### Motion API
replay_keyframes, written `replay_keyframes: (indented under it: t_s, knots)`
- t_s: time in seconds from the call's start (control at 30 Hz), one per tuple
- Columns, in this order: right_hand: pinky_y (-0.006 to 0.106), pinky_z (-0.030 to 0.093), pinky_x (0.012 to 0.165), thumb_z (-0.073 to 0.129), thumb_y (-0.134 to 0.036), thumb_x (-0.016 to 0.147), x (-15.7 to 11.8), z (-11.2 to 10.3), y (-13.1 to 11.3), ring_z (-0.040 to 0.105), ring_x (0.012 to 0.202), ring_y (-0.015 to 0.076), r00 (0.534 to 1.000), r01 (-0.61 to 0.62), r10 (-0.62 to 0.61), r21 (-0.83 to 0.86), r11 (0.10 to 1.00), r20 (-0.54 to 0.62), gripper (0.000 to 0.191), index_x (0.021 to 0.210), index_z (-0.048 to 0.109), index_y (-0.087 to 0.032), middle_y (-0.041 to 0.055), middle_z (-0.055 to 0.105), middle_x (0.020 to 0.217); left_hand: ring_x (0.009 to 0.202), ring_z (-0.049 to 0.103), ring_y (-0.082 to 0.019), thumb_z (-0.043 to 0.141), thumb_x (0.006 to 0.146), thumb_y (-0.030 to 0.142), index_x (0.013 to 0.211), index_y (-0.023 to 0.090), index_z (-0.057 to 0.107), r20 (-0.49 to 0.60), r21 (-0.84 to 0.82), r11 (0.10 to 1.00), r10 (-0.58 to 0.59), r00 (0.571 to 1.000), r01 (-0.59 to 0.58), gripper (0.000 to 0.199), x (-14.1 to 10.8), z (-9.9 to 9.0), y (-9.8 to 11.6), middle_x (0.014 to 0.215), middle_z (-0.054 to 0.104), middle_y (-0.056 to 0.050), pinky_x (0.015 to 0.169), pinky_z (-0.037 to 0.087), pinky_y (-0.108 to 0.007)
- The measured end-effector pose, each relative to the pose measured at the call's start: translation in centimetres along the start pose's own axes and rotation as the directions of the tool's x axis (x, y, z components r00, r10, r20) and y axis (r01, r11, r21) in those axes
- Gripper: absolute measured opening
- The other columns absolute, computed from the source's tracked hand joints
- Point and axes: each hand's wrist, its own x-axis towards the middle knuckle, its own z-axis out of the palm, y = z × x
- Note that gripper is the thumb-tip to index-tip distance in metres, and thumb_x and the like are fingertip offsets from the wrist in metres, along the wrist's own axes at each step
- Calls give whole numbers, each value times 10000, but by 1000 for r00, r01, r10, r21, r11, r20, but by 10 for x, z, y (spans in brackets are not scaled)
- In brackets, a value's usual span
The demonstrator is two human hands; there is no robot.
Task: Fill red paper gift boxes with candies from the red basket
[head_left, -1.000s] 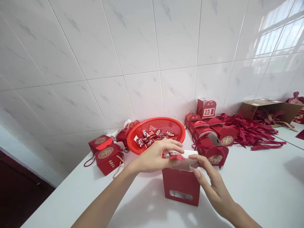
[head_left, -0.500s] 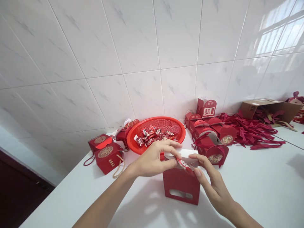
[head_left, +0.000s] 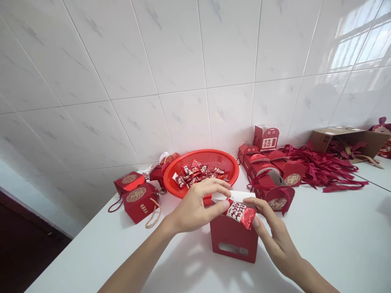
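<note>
A red-and-white wrapped candy point(head_left: 240, 213) is pinched at its left end between the thumb and fingers of my left hand point(head_left: 198, 207). It lies across the top opening of a red gift box point(head_left: 230, 234), which stands upright on the table with its lid flap raised at the back. My right hand point(head_left: 271, 228) grips the box's right upper edge, its thumb close to the candy's right end. The candy hides most of the box's opening, so its contents cannot be made out there. A cut-out slot shows low on the box's near face.
Behind my left hand sits a red mesh basket point(head_left: 171, 179) with several wrapped candies. Red gift boxes point(head_left: 140, 201) stand at left, and more red boxes point(head_left: 275, 195) at right. Dark red ribbons point(head_left: 317, 167) lie beside a cardboard box point(head_left: 363, 140) along the tiled wall point(head_left: 183, 118).
The candy has turned so that its printed face shows, and it now lies flatter over the opening. Both hands have barely shifted; the box stays in place.
</note>
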Motion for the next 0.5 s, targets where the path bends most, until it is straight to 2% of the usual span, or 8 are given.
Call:
replay_keyframes:
  t_s: [0.13, 0.23, 0.3, 0.37, 0.43, 0.5]
  knots:
    - [236, 561, 870, 436, -298, 1045, 2, -1, -1, 691, 1033, 169, 999, 31, -32, -35, 999, -5, 266, 1289, 542, -280, 45, 695, 1193, 1356, 473, -321, 751, 844, 423, 1026, 255, 779, 180, 57, 996, -71, 981, 61, 250, -5, 0, 0, 1436, 545, -113, 1078, 448, -505]
    - [247, 569, 850, 437, -304, 1045, 3, -2, -3, 695, 992, 171, 999, 49, -50, -60, 997, -11, 268, 1287, 546, -267, 56, 698, 1171, 1398, 424, -355, 779, 823, 443, 1003, 256, 789, 243, 129, 990, -84, 966, 54, 259, -6, 0, -1, 1503, 488, -112, 1136, 362, -571]
    - [262, 576, 838, 438, -313, 1043, 3, -2, -5, 695, 971, 179, 999, 49, -51, -69, 996, -16, 266, 1276, 554, -257, 64, 700, 1143, 1394, 434, -343, 744, 864, 420, 1043, 267, 780, 250, 135, 990, -72, 966, 39, 239, -7, 1, -1, 1500, 494, -106, 1131, 375, -563]
    - [268, 582, 822, 438, -322, 1041, 3, -2, -6, 696, 955, 185, 999, 38, -39, -67, 997, -21, 264, 1262, 565, -252, 64, 701, 1086, 1360, 477, -306, 696, 906, 388, 1111, 275, 753, 213, 85, 995, -72, 974, 55, 241, -8, 1, -1, 1472, 517, -101, 1072, 463, -499]
    - [264, 587, 801, 443, -330, 1038, 4, -2, -7, 699, 932, 185, 999, 22, -24, -62, 998, -29, 264, 1252, 578, -252, 56, 699, 1039, 1350, 486, -281, 704, 898, 374, 1188, 274, 709, 165, 25, 997, -74, 984, 71, 307, -9, 2, -2, 1461, 520, -99, 982, 544, -413]
    - [268, 589, 805, 449, -337, 1035, 3, -2, -7, 703, 938, 190, 999, 9, -11, -59, 998, -35, 267, 1248, 588, -254, 54, 703, 1047, 1383, 452, -277, 745, 862, 356, 1263, 274, 660, 138, 6, 998, -66, 988, 66, 418, -11, 1, -4, 1474, 512, -94, 948, 567, -368]
